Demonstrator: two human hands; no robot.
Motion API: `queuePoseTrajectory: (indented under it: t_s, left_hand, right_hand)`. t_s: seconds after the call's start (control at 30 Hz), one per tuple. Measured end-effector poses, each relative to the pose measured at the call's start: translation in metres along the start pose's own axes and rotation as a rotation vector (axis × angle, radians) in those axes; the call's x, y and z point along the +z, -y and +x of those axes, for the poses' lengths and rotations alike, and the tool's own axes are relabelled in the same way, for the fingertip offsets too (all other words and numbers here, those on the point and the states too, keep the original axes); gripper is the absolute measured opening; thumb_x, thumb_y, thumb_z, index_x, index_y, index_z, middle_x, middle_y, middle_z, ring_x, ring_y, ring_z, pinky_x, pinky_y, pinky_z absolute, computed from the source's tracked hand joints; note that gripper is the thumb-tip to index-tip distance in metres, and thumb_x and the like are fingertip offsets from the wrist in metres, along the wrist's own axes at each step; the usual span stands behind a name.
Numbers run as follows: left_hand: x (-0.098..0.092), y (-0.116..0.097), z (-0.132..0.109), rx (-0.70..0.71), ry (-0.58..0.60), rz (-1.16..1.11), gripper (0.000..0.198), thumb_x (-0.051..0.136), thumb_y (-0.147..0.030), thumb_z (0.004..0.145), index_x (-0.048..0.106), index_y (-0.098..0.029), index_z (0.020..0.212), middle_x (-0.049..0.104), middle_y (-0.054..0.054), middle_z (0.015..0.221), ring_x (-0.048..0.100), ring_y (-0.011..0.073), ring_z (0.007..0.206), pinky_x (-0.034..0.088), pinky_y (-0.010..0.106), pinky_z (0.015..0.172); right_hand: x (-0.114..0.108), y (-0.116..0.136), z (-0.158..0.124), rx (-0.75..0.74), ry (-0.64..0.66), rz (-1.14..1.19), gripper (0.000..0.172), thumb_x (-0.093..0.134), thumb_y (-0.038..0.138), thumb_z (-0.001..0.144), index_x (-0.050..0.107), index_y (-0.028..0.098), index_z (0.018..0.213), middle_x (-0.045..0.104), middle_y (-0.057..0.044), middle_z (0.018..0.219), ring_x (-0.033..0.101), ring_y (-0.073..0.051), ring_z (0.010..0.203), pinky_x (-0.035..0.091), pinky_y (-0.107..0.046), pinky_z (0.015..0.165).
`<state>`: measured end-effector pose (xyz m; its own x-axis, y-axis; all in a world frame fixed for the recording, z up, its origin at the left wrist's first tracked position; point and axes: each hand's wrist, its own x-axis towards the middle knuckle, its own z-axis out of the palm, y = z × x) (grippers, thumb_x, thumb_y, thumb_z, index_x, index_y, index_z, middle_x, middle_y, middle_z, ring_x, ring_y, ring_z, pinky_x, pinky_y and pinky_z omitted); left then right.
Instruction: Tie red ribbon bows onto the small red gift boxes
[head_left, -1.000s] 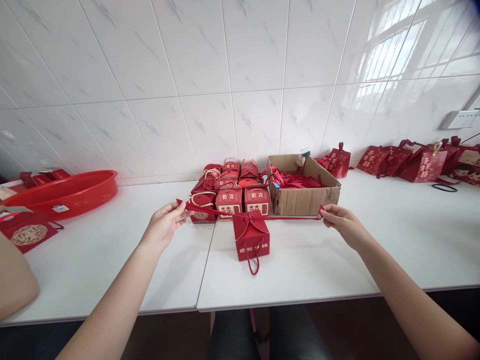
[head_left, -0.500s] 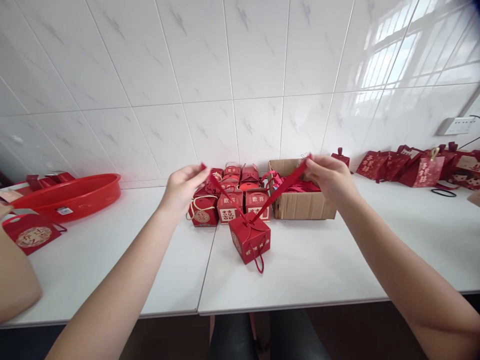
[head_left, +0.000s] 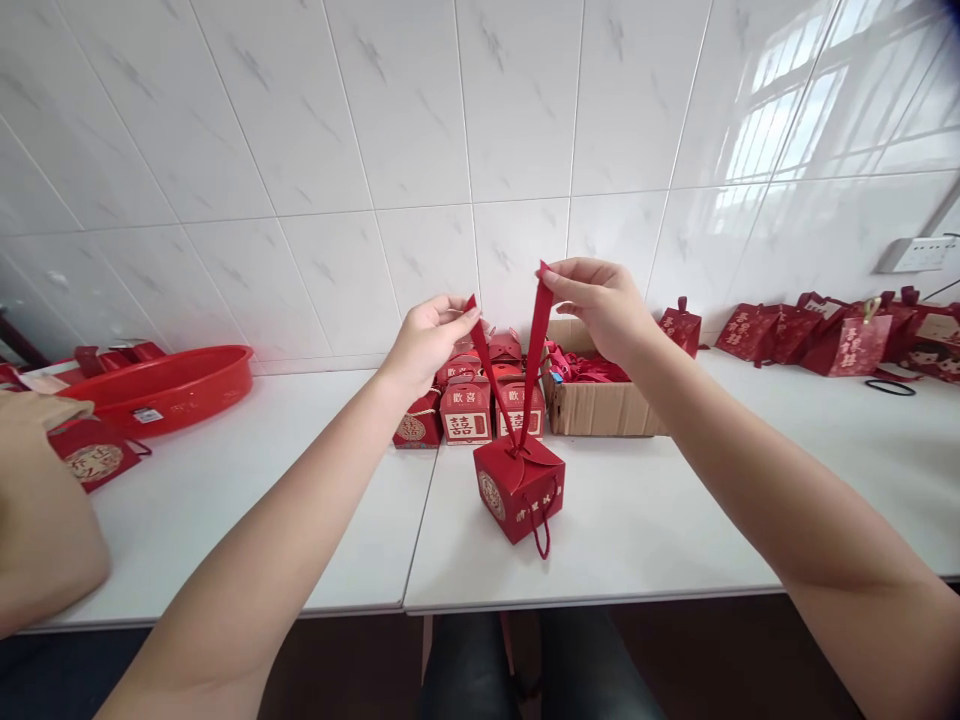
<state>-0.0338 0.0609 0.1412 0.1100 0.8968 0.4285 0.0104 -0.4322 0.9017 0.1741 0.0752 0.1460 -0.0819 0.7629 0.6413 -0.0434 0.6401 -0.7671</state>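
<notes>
A small red gift box (head_left: 517,490) with gold print and a cord handle is at the middle of the white table. Threaded through its folded top is a red ribbon (head_left: 535,350), its two ends drawn upward in a narrow V. My left hand (head_left: 431,340) pinches one end between thumb and fingers. The other end is pinched in my right hand (head_left: 592,300), slightly higher. Both hands are above the box, not touching it.
Behind stand several red boxes (head_left: 466,412) in rows. A cardboard box (head_left: 600,408) of red ribbons is beside them. To the left are a red basin (head_left: 195,390) and a person's sleeve (head_left: 45,520); red gift bags (head_left: 855,335) lie far right.
My hands have come closer together and risen, so the ribbon ends went from a wide V to a narrow one. The gift box appears slightly further right in view.
</notes>
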Motion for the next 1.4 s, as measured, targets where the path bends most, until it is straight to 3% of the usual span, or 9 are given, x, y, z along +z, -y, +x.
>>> queuePoseTrajectory:
  t_s: [0.2, 0.43, 0.6, 0.8, 0.87, 0.93, 1.07, 1.23, 1.4]
  left_hand:
    - [-0.018, 0.014, 0.016, -0.047, -0.116, 0.127, 0.015, 0.071, -0.023, 0.074, 0.059, -0.014, 0.077, 0.060, -0.002, 0.064, 0.054, 0.0059, 0.047, 0.035, 0.017, 0.042]
    - [0.005, 0.019, 0.031, 0.007, -0.039, -0.013, 0.014, 0.070, -0.019, 0.076, 0.058, -0.014, 0.080, 0.062, 0.000, 0.069, 0.065, 0.0115, 0.066, 0.051, 0.028, 0.071]
    - [0.010, 0.025, 0.020, 0.035, 0.032, 0.114, 0.015, 0.069, -0.025, 0.074, 0.060, -0.016, 0.083, 0.064, 0.003, 0.081, 0.064, 0.0137, 0.072, 0.051, 0.031, 0.073]
    - [-0.010, 0.049, -0.004, 0.161, -0.304, 0.486, 0.038, 0.069, -0.025, 0.070, 0.055, -0.022, 0.106, 0.054, 0.007, 0.118, 0.058, 0.0136, 0.087, 0.049, 0.027, 0.074]
    - [-0.013, 0.059, -0.008, 0.133, -0.208, 0.534, 0.026, 0.066, -0.028, 0.073, 0.056, -0.021, 0.097, 0.060, 0.005, 0.103, 0.058, 0.0138, 0.082, 0.048, 0.027, 0.073]
    - [-0.011, 0.070, -0.011, 0.036, 0.040, 0.606, 0.013, 0.063, -0.030, 0.076, 0.059, -0.020, 0.083, 0.063, 0.002, 0.083, 0.058, 0.0149, 0.074, 0.047, 0.028, 0.068]
    - [0.001, 0.089, -0.018, -0.115, 0.382, 0.730, 0.012, 0.059, -0.031, 0.077, 0.062, -0.020, 0.072, 0.064, 0.002, 0.073, 0.058, 0.0170, 0.066, 0.045, 0.029, 0.059]
    - [0.010, 0.103, -0.023, -0.196, 0.433, 0.687, 0.013, 0.059, -0.033, 0.078, 0.061, -0.020, 0.077, 0.063, 0.002, 0.071, 0.057, 0.0167, 0.064, 0.046, 0.028, 0.056]
    - [0.003, 0.109, -0.016, -0.167, 0.477, 0.680, 0.014, 0.055, -0.033, 0.082, 0.062, -0.021, 0.085, 0.057, 0.000, 0.066, 0.054, 0.0153, 0.060, 0.043, 0.027, 0.054]
  right_hand:
    - [-0.020, 0.005, -0.006, 0.018, -0.006, 0.069, 0.010, 0.070, 0.026, 0.074, 0.067, 0.017, 0.073, 0.062, 0.000, 0.069, 0.058, -0.009, 0.063, 0.050, -0.026, 0.066]
    - [0.012, 0.021, -0.009, -0.047, 0.109, 0.054, 0.011, 0.070, 0.029, 0.075, 0.067, 0.018, 0.077, 0.064, -0.001, 0.076, 0.065, -0.014, 0.075, 0.055, -0.031, 0.073]
    - [0.026, 0.018, -0.015, -0.045, 0.233, 0.035, 0.021, 0.068, 0.036, 0.077, 0.068, 0.018, 0.086, 0.065, -0.003, 0.082, 0.066, -0.017, 0.083, 0.055, -0.032, 0.074]
    - [0.005, 0.019, -0.026, -0.124, 0.265, -0.030, 0.024, 0.067, 0.039, 0.079, 0.069, 0.019, 0.092, 0.065, -0.001, 0.078, 0.064, -0.015, 0.075, 0.054, -0.030, 0.071]
    - [-0.006, 0.013, -0.027, -0.144, 0.214, -0.056, 0.021, 0.065, 0.038, 0.081, 0.069, 0.019, 0.090, 0.064, -0.001, 0.076, 0.063, -0.014, 0.071, 0.053, -0.030, 0.067]
    - [-0.014, 0.001, -0.026, -0.109, 0.252, -0.129, 0.020, 0.061, 0.037, 0.084, 0.068, 0.019, 0.089, 0.065, -0.002, 0.076, 0.061, -0.014, 0.070, 0.051, -0.030, 0.064]
    - [-0.017, -0.038, -0.026, 0.049, 0.602, -0.438, 0.015, 0.057, 0.029, 0.083, 0.069, 0.020, 0.087, 0.067, -0.003, 0.083, 0.060, -0.016, 0.073, 0.048, -0.030, 0.064]
    - [-0.006, -0.090, -0.025, 0.268, 0.967, -0.659, 0.025, 0.063, 0.025, 0.073, 0.065, 0.023, 0.098, 0.064, -0.004, 0.100, 0.059, -0.019, 0.080, 0.043, -0.027, 0.059]
    - [0.002, -0.105, -0.025, 0.297, 1.005, -0.710, 0.027, 0.061, 0.026, 0.074, 0.060, 0.024, 0.101, 0.062, -0.005, 0.100, 0.058, -0.021, 0.081, 0.040, -0.027, 0.056]
